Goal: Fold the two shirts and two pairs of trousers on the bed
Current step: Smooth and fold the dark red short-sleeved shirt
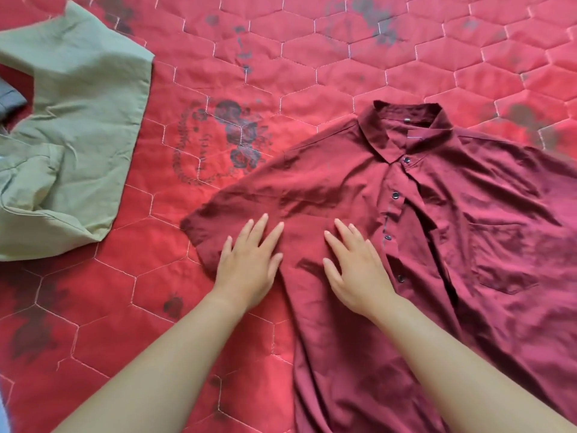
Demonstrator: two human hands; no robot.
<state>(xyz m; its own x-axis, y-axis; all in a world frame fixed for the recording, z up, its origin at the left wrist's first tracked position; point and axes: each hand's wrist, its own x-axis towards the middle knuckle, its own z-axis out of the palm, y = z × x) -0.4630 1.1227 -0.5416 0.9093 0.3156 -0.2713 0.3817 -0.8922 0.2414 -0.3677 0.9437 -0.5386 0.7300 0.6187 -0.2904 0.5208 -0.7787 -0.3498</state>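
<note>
Both hands were laid flat on the shirt, with nothing gripped. The left hand was pressed palm down, fingers straight and spread, on the sleeve near the armpit. The right hand was pressed the same way on the chest panel just beside the button strip. This was judged to be smoothing: creases pushed out and the cloth pinned flat so a clean side fold could be made next.

The shirt was spread front up on the bed, right of centre, and no fold was seen in it. Its long axis ran near to far, hem towards the person and cut off by the frame, collar pointed away. The sleeve was stuck out to the left.

A green garment was left well apart at the far left, rumpled; whether shirt or trousers could not be told. A grey scrap was seen at the left edge.
</note>
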